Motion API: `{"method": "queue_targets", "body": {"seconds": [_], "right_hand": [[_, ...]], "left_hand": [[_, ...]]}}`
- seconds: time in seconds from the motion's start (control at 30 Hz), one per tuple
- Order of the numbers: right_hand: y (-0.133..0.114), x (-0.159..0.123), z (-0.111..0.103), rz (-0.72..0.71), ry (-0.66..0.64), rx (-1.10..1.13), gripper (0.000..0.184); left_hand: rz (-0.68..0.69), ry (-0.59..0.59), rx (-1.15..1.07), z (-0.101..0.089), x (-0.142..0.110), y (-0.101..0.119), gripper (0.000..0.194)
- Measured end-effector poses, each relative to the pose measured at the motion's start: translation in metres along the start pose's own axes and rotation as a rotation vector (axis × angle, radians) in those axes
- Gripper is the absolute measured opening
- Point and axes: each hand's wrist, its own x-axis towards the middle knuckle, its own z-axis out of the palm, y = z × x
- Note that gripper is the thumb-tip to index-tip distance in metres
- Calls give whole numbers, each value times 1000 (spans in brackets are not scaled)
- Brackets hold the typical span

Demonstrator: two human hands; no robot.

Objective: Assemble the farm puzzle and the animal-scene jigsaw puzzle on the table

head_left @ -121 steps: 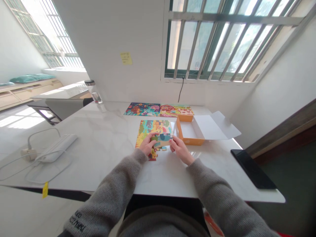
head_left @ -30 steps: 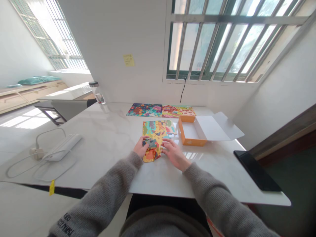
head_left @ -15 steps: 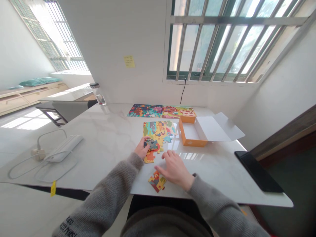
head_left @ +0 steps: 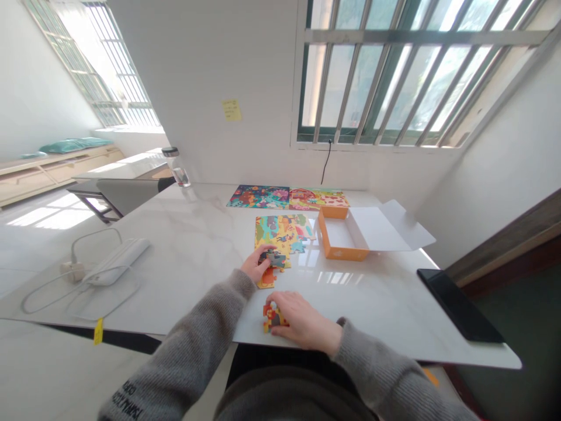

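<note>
"Where are the hands?"
"Apart. The left hand (head_left: 255, 264) pinches a dark puzzle piece (head_left: 274, 258) at the near edge of the part-built jigsaw (head_left: 280, 233). The right hand (head_left: 304, 320) lies on a clump of joined pieces (head_left: 272, 316), at its 9 o'clock; whether it grips, I cannot tell."
"Which hand is nearer the jigsaw?"
"The left; the jigsaw lies at its 1 o'clock."

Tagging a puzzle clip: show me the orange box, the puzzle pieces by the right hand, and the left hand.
Orange box (head_left: 338, 253): head view, on its front wall.
Puzzle pieces (head_left: 272, 317): head view, on the topmost piece.
Left hand (head_left: 253, 266): head view, on its back.
</note>
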Motion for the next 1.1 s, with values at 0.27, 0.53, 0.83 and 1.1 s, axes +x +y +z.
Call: {"method": "queue_targets", "body": {"seconds": [0.27, 0.53, 0.83, 1.1], "right_hand": [[56, 34, -30, -43, 384, 35, 15], [82, 36, -25, 105, 466, 23, 24], [95, 22, -38, 57, 476, 148, 20], [113, 3, -54, 205, 572, 144, 25]], "left_hand": [[85, -100, 45, -1, -3, -2, 39], [74, -145, 2, 14, -4, 7, 42], [128, -226, 106, 53, 1, 17, 80], [347, -386, 702, -7, -24, 21, 60]]}}
